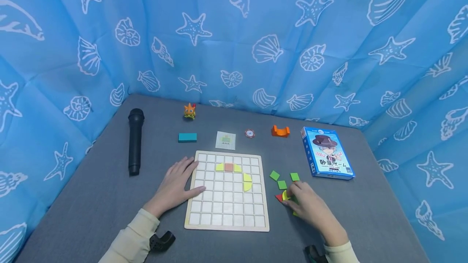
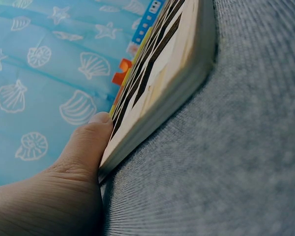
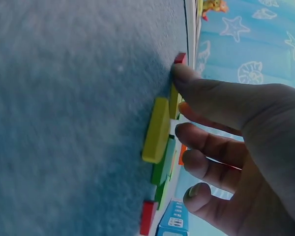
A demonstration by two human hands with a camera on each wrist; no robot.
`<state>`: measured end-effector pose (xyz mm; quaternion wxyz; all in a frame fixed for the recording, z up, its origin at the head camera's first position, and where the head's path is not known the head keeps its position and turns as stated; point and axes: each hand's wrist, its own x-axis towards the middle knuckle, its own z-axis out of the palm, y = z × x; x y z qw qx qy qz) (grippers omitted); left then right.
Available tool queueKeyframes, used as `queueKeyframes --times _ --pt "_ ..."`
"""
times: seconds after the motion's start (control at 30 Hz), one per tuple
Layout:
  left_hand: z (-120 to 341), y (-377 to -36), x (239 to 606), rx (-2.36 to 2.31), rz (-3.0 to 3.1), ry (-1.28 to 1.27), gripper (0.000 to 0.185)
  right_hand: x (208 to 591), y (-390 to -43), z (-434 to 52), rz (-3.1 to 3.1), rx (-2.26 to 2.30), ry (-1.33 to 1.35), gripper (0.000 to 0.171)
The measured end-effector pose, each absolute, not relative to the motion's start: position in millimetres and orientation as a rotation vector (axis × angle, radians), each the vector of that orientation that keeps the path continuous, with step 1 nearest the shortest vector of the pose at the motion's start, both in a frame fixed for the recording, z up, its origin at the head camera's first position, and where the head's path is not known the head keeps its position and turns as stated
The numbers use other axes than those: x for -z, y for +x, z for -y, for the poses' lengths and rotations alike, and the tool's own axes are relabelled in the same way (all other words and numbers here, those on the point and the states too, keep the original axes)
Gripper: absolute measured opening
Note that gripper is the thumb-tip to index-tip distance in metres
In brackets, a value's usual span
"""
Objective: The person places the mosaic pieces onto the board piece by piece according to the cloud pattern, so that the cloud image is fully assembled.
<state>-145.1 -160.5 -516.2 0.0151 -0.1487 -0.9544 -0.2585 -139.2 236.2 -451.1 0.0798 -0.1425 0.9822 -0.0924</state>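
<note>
A square wooden board (image 1: 226, 227) with a grid of white cells lies in the middle of the table. Several yellow curved-edge pieces (image 1: 247, 186) and an orange-brown square tile (image 1: 228, 167) sit in its upper cells. My left hand (image 1: 176, 186) rests on the board's left edge, thumb over the rim. Right of the board, my right hand (image 1: 305, 206) pinches a yellow curved-edge piece (image 1: 285, 195) between thumb and index finger, close over a red piece (image 1: 279, 198). Green square tiles (image 1: 282, 184) lie just beyond these fingers. Another yellow piece (image 3: 157, 130) shows below the hand in the right wrist view.
Behind the board stand a teal block (image 1: 187, 137), a printed card (image 1: 225, 140), a round chip (image 1: 250, 133), an orange arch block (image 1: 280, 131) and an orange toy figure (image 1: 189, 111). A black microphone (image 1: 135, 141) lies left; a blue game box (image 1: 328, 152) lies right.
</note>
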Motion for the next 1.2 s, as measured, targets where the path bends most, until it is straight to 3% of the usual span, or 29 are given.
queueKeyframes --times 1.2 --pt "161 -144 517 0.797 2.945 -0.468 0.087 447 -142 -238 -2.927 0.259 -0.505 0.022"
